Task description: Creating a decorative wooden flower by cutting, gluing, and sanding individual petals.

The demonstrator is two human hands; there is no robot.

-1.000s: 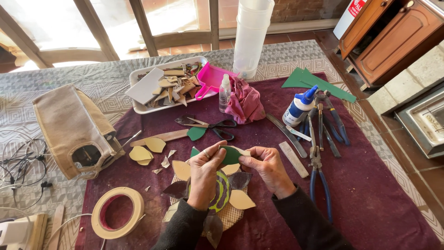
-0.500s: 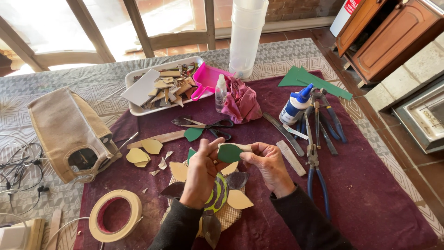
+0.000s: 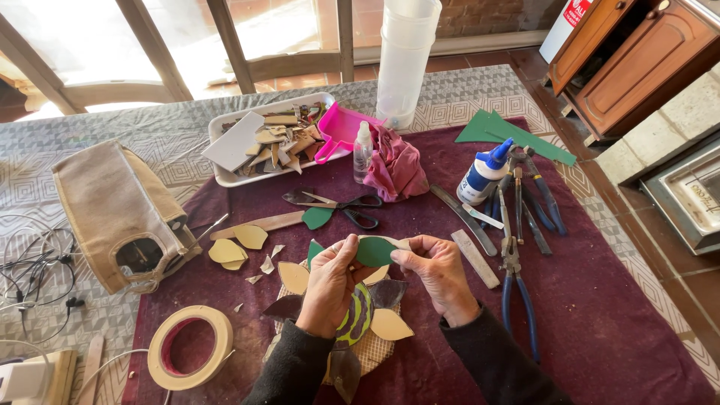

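Green leaf piece (image 3: 375, 251), pinched edge-on between the fingers of left hand (image 3: 330, 285) and right hand (image 3: 439, 274) above the flower assembly (image 3: 352, 319), appears thin, rigid, light, likely brittle: grip edges only.

- The green leaf piece (image 3: 376, 251) rose clear between the left hand (image 3: 330, 285) and right hand (image 3: 439, 274), showing more of its face.
- The left thumb shifted along the leaf's edge.
- Both hands edged slightly upward over the flower mosaic (image 3: 352, 315).
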